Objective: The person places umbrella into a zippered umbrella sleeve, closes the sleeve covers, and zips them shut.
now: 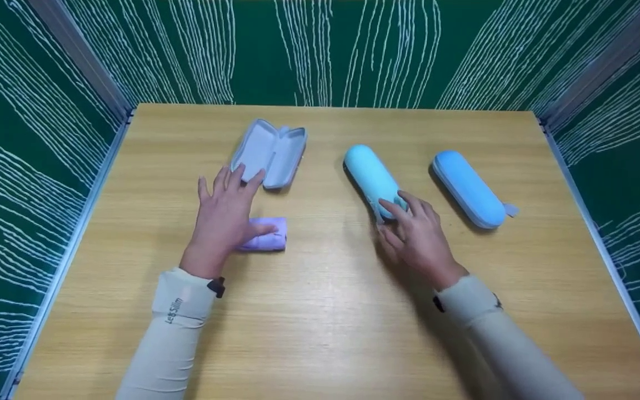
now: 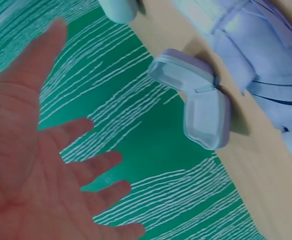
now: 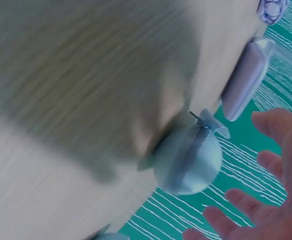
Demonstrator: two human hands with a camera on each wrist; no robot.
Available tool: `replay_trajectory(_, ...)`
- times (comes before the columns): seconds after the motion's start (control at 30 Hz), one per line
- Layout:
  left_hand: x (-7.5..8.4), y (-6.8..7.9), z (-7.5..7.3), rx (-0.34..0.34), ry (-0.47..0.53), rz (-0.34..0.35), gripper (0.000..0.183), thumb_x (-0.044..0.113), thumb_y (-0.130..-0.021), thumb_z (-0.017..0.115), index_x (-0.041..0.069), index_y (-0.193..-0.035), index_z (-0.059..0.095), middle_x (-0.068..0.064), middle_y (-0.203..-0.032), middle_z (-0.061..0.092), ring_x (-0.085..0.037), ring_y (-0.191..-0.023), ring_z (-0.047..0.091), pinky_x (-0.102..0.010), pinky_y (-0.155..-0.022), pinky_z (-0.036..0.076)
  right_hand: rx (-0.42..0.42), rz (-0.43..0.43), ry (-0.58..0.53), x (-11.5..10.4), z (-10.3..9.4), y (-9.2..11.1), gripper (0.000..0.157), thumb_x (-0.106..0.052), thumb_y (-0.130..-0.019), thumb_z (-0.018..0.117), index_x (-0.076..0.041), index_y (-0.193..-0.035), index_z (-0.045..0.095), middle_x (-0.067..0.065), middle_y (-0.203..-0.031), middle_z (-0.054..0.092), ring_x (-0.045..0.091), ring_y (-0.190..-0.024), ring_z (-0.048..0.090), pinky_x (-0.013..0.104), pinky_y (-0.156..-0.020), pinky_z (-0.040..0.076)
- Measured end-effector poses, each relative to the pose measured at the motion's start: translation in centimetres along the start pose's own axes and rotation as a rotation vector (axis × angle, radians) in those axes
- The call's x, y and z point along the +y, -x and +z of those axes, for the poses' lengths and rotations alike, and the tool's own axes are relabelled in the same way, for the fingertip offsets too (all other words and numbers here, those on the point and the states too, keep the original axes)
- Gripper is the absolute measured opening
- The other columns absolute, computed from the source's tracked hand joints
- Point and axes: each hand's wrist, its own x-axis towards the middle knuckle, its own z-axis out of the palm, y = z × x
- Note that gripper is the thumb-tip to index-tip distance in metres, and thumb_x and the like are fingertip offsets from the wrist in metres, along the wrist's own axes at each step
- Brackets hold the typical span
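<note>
My left hand (image 1: 223, 216), fingers spread, hovers over a small purple folded fabric bundle (image 1: 273, 236); its fingertips overlap the near edge of an open pale-blue hard case (image 1: 292, 155) in the head view. The left wrist view shows that palm holding nothing, apart from both the case (image 2: 203, 120) and the bundle (image 2: 266, 60). My right hand (image 1: 423, 239) is at the near end of a shut turquoise zip case (image 1: 367, 169), fingers loosely bent. A gap separates the fingers from this case's strap end (image 3: 196, 160) in the right wrist view.
A shut blue case (image 1: 470, 189) with a small tab lies to the right of the turquoise one. The wooden table (image 1: 320, 333) is bordered by green panels (image 1: 336, 55) with white wavy lines and by grey frame posts.
</note>
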Motion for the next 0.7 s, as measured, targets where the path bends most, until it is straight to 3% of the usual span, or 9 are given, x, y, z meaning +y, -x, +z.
replay_trajectory(0.17, -1.1, 0.4, 1.3, -0.107, -0.025, 0.052, 0.113, 0.048, -0.070, 0.095, 0.022, -0.162, 0.035, -0.021, -0.166, 0.027, -0.051, -0.151, 0.019, -0.078, -0.112, 0.009, 0.034, -0.043, -0.026, 0.2, -1.9, 1.3, 0.056, -0.017, -0.092, 0.080, -0.017, -0.144, 0.060, 0.022, -0.150, 0.049, 0.047, -0.132, 0.047, 0.068, -0.106, 0.037)
replay_trajectory(0.3, -2.2, 0.8, 3.2, -0.201, 0.015, 0.078, 0.103, 0.026, -0.073, 0.096, 0.021, -0.160, 0.041, -0.019, -0.164, 0.033, -0.050, -0.149, 0.025, -0.078, -0.112, 0.008, 0.033, -0.057, -0.080, 0.1, -2.9, 2.0, 0.054, -0.012, -0.094, 0.077, -0.015, -0.144, 0.060, 0.021, -0.147, 0.052, 0.045, -0.130, 0.051, 0.066, -0.105, 0.038)
replay_trajectory(0.5, -3.2, 1.2, 5.3, -0.180, 0.067, 0.145, 0.081, 0.004, -0.081, 0.087, 0.020, -0.153, 0.052, -0.016, -0.151, 0.052, -0.041, -0.141, 0.044, -0.074, -0.114, 0.014, 0.032, -0.086, -0.120, 0.0, -3.5, 2.5, 0.050, -0.007, -0.094, 0.075, -0.013, -0.142, 0.061, 0.024, -0.142, 0.054, 0.044, -0.127, 0.054, 0.066, -0.105, 0.039)
replay_trajectory(0.7, -3.5, 0.9, 6.0, -0.163, 0.076, 0.162, 0.064, 0.002, -0.093, 0.073, 0.023, -0.151, 0.055, -0.012, -0.138, 0.061, -0.038, -0.128, 0.054, -0.065, -0.113, 0.031, 0.001, -0.060, -0.139, 0.0, -3.8, 2.9, 0.048, -0.004, -0.096, 0.071, -0.015, -0.142, 0.062, 0.023, -0.143, 0.053, 0.042, -0.126, 0.055, 0.066, -0.103, 0.042)
